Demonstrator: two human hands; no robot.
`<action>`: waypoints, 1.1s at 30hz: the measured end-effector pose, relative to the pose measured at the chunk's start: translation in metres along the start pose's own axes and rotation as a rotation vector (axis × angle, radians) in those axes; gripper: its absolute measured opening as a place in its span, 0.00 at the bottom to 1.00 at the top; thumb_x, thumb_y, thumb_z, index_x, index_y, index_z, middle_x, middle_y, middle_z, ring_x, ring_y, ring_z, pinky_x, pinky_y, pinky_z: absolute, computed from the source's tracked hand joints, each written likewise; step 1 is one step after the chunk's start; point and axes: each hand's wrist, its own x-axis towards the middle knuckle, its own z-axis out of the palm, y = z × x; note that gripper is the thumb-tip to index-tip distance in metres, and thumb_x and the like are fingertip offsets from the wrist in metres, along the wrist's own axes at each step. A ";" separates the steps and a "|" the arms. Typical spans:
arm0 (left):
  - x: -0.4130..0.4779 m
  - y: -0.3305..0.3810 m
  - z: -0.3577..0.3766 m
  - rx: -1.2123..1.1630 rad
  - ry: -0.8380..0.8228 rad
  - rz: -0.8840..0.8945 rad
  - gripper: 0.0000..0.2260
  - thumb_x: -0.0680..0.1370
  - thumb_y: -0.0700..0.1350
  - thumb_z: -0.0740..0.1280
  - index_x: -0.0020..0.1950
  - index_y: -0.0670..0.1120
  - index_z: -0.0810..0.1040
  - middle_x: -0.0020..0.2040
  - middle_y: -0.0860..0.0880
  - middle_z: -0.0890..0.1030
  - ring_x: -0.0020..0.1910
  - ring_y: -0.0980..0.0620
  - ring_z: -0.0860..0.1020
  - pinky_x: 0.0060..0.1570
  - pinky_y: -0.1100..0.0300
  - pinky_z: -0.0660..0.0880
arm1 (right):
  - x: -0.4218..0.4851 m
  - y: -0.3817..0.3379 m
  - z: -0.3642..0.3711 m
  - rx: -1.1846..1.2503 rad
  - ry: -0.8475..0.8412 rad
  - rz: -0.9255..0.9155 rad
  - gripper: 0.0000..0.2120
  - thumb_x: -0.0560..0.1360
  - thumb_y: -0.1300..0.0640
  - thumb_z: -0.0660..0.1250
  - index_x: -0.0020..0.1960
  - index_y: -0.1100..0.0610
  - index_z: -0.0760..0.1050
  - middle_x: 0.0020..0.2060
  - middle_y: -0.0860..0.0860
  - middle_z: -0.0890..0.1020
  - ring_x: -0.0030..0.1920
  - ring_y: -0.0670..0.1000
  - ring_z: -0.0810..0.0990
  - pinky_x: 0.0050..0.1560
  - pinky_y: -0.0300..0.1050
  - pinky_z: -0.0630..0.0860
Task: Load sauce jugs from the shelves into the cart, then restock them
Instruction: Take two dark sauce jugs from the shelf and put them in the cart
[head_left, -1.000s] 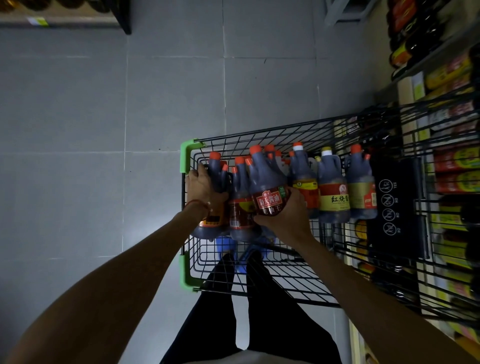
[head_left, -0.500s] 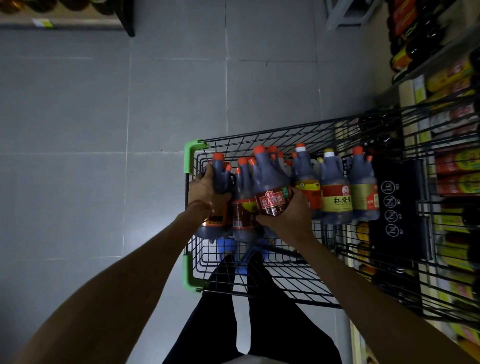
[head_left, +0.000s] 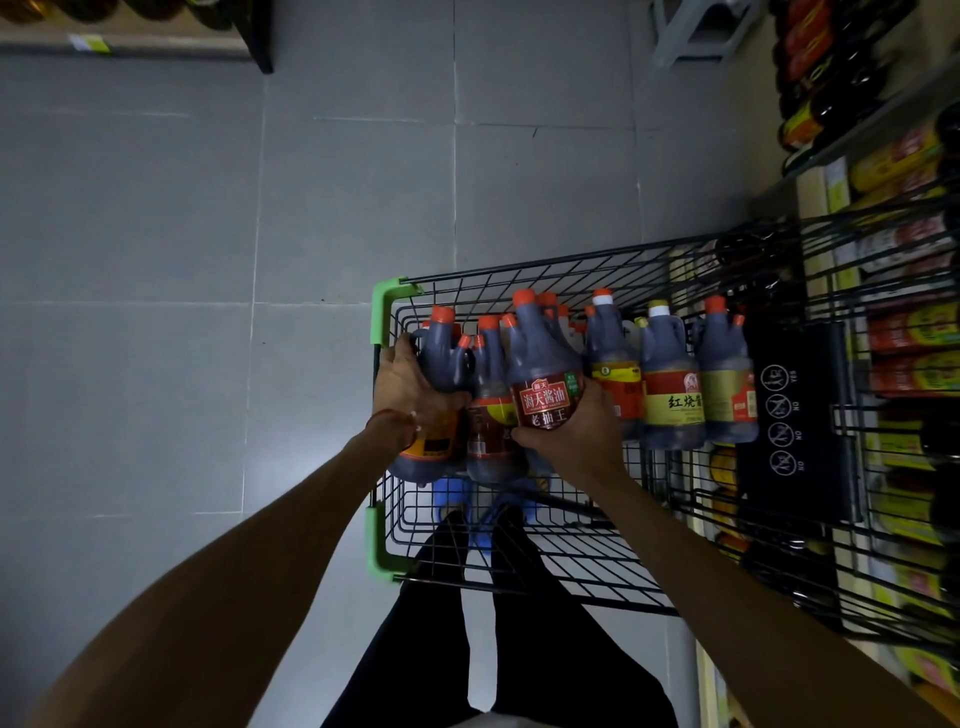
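Inside cart, sauce jugs (orange-capped) stand packed together.

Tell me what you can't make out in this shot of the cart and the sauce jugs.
Head view only:
- Left hand covers the leftmost jug's label.
- Right hand hides the red-labelled jug's base.
- Rear jugs: only caps show.
- Shelf labels: blurred, cut by the edge.

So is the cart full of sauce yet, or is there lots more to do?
Loading looks well along: a row of sauce jugs already stands across the cart. Right now the left hand grips the end jug and the right hand holds the red-label jug. The near part of the cart has room, and restocking the shelves has not visibly begun.
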 end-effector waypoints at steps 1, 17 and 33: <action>0.000 -0.001 -0.001 -0.008 -0.009 0.005 0.45 0.61 0.49 0.83 0.72 0.48 0.63 0.67 0.44 0.72 0.65 0.43 0.74 0.66 0.47 0.73 | 0.000 0.000 0.000 0.004 -0.004 0.004 0.53 0.52 0.44 0.84 0.71 0.57 0.67 0.62 0.54 0.74 0.60 0.55 0.77 0.60 0.58 0.79; -0.031 -0.004 -0.010 0.034 -0.055 0.138 0.44 0.61 0.58 0.82 0.71 0.47 0.68 0.59 0.50 0.79 0.56 0.49 0.79 0.56 0.54 0.78 | -0.038 0.009 -0.005 0.327 0.065 0.136 0.44 0.52 0.50 0.85 0.65 0.56 0.74 0.52 0.49 0.85 0.50 0.49 0.84 0.53 0.52 0.83; -0.168 0.079 0.012 0.050 -0.129 0.549 0.45 0.55 0.67 0.78 0.67 0.48 0.73 0.55 0.54 0.81 0.51 0.53 0.80 0.50 0.61 0.76 | -0.196 0.077 -0.077 0.606 0.387 0.062 0.36 0.61 0.65 0.84 0.63 0.57 0.72 0.49 0.50 0.84 0.47 0.50 0.85 0.38 0.33 0.78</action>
